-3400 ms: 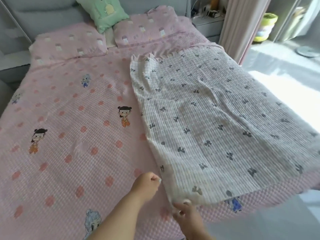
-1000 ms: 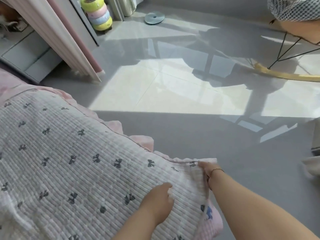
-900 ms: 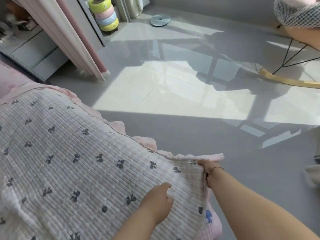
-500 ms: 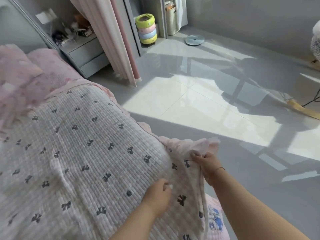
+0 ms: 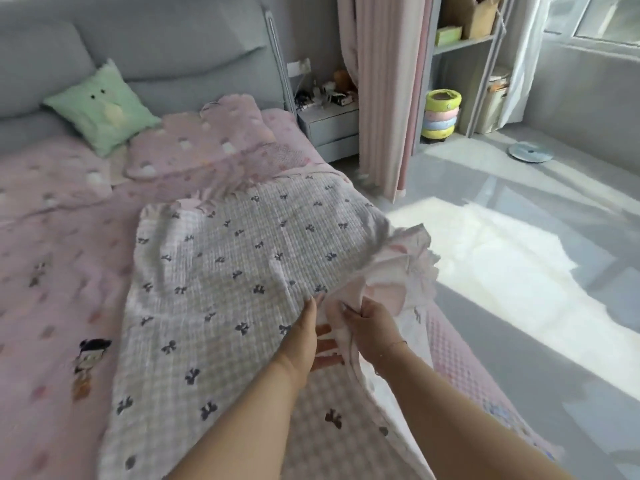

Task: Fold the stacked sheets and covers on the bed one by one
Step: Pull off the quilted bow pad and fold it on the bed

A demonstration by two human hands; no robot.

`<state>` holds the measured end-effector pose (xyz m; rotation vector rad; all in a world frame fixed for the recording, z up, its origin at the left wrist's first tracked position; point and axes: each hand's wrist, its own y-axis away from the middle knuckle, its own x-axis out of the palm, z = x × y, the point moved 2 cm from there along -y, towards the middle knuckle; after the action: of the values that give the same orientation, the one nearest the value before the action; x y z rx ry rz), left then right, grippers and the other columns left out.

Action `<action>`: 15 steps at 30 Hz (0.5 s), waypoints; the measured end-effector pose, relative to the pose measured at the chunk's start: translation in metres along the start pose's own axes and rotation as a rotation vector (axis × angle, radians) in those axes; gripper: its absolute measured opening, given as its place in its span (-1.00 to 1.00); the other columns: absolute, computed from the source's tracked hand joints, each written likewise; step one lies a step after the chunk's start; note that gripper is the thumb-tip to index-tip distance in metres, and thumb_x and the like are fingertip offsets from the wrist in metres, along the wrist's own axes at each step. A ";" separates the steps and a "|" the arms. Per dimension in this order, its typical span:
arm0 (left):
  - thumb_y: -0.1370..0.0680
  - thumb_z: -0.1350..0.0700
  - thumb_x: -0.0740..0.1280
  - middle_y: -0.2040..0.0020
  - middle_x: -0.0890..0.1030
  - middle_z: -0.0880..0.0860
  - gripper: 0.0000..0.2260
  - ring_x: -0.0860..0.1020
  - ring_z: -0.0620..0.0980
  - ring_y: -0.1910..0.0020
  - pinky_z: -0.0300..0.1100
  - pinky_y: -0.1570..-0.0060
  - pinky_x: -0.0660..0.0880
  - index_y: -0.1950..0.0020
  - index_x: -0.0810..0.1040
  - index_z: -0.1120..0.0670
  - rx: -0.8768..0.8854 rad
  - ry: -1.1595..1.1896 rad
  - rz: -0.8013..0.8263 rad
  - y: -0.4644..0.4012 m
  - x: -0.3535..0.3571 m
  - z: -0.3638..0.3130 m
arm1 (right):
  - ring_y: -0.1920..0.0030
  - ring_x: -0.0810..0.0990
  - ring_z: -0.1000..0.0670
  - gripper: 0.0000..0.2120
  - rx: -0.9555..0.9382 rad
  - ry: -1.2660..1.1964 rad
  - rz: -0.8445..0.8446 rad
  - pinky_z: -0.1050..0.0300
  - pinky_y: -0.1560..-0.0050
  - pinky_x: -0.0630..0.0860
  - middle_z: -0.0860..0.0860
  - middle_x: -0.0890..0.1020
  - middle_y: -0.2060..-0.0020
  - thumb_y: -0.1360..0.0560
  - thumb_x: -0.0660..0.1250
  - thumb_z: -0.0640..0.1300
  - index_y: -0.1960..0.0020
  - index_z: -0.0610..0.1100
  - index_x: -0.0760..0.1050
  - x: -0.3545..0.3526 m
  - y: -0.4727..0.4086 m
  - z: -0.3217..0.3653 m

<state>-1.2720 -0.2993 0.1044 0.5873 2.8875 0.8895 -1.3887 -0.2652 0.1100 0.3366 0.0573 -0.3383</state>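
Since half a second ago, the view has turned back toward the head of the bed, and the right edge of the white cover (image 5: 221, 271) with dark bows has been lifted higher off the mattress. Now the right hand (image 5: 372, 322) has its fingers curled round a bunch of the cover's frilled pink-and-white edge (image 5: 405, 268) and holds it up above the bed's right side, so the pale underside shows. The left hand (image 5: 308, 344) is just beside it with the fingers straight and together, pointing forward; it lies against the raised fold of cloth, the palm turned toward the right hand, and it does not pinch anything. The rest of the cover lies spread on the right half of the pink bedsheet (image 5: 52, 289), which has small cartoon figures on it. Two pink pillows (image 5: 204, 147) and a green cushion (image 5: 100, 109) are at the grey headboard (image 5: 156, 39). Beside the bed stand a grey nightstand (image 5: 329, 124), a pink curtain (image 5: 384, 81), a shelf (image 5: 464, 43) and a stack of coloured rings (image 5: 441, 114) on the grey floor (image 5: 519, 306), where a patch of sunlight falls.
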 end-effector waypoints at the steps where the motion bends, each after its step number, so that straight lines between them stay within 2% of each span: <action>1: -0.55 -0.38 -0.03 0.07 0.71 0.10 -0.48 0.69 0.11 0.07 0.04 0.06 0.61 -0.26 0.54 -0.18 0.004 0.032 -0.032 0.013 -0.026 0.001 | 0.14 0.66 -0.03 -0.86 -0.044 0.033 0.043 0.07 0.03 0.59 -0.08 0.69 0.19 -0.55 0.26 -0.19 0.13 -0.09 0.58 0.027 0.013 0.013; 3: -0.56 -0.36 -0.05 0.15 0.70 0.12 -0.39 0.68 0.09 0.17 -0.05 0.20 0.58 -0.20 0.60 -0.01 -0.002 0.089 -0.093 0.037 -0.073 0.002 | 0.17 0.64 -0.01 -0.88 -0.146 0.120 0.124 0.13 0.08 0.58 -0.07 0.67 0.22 -0.52 0.27 -0.20 0.14 -0.16 0.56 0.080 0.037 0.029; 4: -0.56 -0.36 -0.05 0.17 0.69 0.13 -0.36 0.67 0.08 0.21 -0.09 0.25 0.57 -0.18 0.61 0.04 -0.005 0.113 -0.135 0.051 -0.104 0.007 | 0.16 0.65 -0.05 -0.88 -0.184 0.148 0.178 0.06 0.06 0.59 -0.10 0.66 0.23 -0.50 0.28 -0.18 0.15 -0.18 0.56 0.114 0.051 0.033; 6: -0.53 -0.40 -0.06 0.12 0.70 0.13 -0.34 0.67 0.05 0.18 -0.12 0.26 0.56 -0.17 0.62 0.01 -0.036 0.180 -0.197 0.077 -0.156 0.017 | 0.13 0.64 -0.12 -0.83 -0.238 0.177 0.268 -0.09 0.04 0.59 -0.14 0.65 0.24 -0.44 0.27 -0.10 0.19 -0.20 0.54 0.169 0.077 0.032; 7: -0.51 -0.42 -0.06 0.05 0.71 0.12 -0.34 0.67 0.07 0.08 -0.08 0.16 0.58 -0.19 0.62 -0.04 -0.052 0.219 -0.224 0.093 -0.186 0.025 | 0.13 0.64 -0.13 -0.81 -0.260 0.203 0.325 -0.12 0.05 0.58 -0.16 0.64 0.24 -0.42 0.26 -0.08 0.20 -0.21 0.53 0.199 0.091 0.029; 9: -0.50 -0.44 -0.09 -0.10 0.68 0.09 -0.34 0.61 0.12 -0.14 0.09 -0.18 0.52 -0.23 0.60 -0.13 -0.072 0.272 -0.244 0.123 -0.242 0.045 | 0.16 0.61 -0.14 -0.80 -0.298 0.255 0.452 -0.11 0.05 0.57 -0.16 0.61 0.26 -0.43 0.26 -0.09 0.23 -0.23 0.50 0.254 0.120 0.019; 10: -0.50 -0.45 -0.10 -0.13 0.67 0.08 -0.34 0.59 0.13 -0.18 0.13 -0.24 0.47 -0.25 0.59 -0.13 -0.076 0.301 -0.262 0.140 -0.269 0.057 | 0.20 0.58 -0.11 -0.82 -0.315 0.289 0.516 -0.08 0.05 0.56 -0.12 0.59 0.28 -0.44 0.27 -0.12 0.24 -0.23 0.49 0.281 0.135 0.013; 13: -0.50 -0.44 -0.08 -0.12 0.67 0.12 -0.30 0.61 0.13 -0.15 0.02 -0.10 0.53 -0.21 0.62 -0.04 -0.124 0.306 -0.352 0.180 -0.329 0.099 | 0.21 0.52 -0.04 -0.81 -0.346 0.375 0.644 -0.04 0.07 0.54 -0.10 0.53 0.25 -0.43 0.24 -0.11 0.23 -0.24 0.48 0.342 0.176 -0.013; 15: -0.48 -0.46 -0.05 -0.12 0.67 0.16 -0.27 0.60 0.16 -0.18 0.02 -0.16 0.48 -0.18 0.65 0.00 -0.191 0.310 -0.388 0.201 -0.356 0.133 | 0.21 0.52 -0.06 -0.77 -0.316 0.438 0.736 0.02 0.10 0.50 -0.12 0.54 0.25 -0.41 0.23 -0.09 0.21 -0.27 0.49 0.372 0.201 -0.038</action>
<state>-0.8520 -0.2101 0.0873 -0.1378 2.9618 1.2577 -0.9708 -0.1919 0.0960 0.0952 0.4011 0.4761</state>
